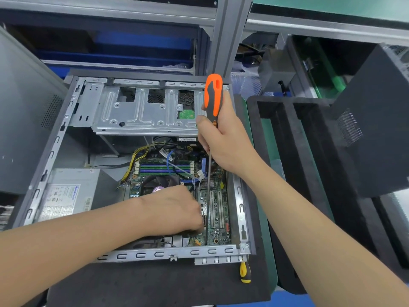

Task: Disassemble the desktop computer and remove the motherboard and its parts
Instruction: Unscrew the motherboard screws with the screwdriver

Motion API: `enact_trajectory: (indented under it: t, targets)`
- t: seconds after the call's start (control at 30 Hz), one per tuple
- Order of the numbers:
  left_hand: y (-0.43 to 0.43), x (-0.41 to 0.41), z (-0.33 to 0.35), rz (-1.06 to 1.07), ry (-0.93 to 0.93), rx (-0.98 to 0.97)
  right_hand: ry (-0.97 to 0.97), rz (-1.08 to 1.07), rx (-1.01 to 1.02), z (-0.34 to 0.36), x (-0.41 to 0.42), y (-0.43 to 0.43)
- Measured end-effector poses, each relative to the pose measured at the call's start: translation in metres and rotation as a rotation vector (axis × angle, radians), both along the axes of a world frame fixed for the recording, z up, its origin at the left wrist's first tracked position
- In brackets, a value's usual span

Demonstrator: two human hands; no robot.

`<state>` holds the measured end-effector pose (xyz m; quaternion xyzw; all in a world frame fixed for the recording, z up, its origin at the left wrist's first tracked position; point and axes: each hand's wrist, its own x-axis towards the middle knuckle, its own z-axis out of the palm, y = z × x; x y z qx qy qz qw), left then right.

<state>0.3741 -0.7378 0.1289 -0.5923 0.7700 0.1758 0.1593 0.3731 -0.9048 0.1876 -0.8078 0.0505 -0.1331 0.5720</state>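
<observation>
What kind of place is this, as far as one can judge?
Probably an electronics repair or dismantling workshop: an opened desktop computer lies on a foam mat, the right hand holds an orange screwdriver over its motherboard, and an aluminium bench frame stands behind.

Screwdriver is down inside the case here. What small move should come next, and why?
Probably twist the orange screwdriver to loosen a screw: the right hand grips its handle, its tip meets the motherboard at the near edge, and the left hand rests beside the shaft. The screw is hidden.
</observation>
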Motion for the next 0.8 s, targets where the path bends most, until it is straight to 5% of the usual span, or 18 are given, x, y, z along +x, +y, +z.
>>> enact_trajectory:
  t: [0.6, 0.8]
  targets:
    - [0.002, 0.010, 0.004, -0.185, -0.088, -0.136, 0.030, -0.034, -0.011, 0.007, -0.002, -0.007]
    - [-0.008, 0.022, 0.006, 0.066, -0.051, -0.265, 0.022, -0.081, -0.017, 0.013, -0.004, -0.018]
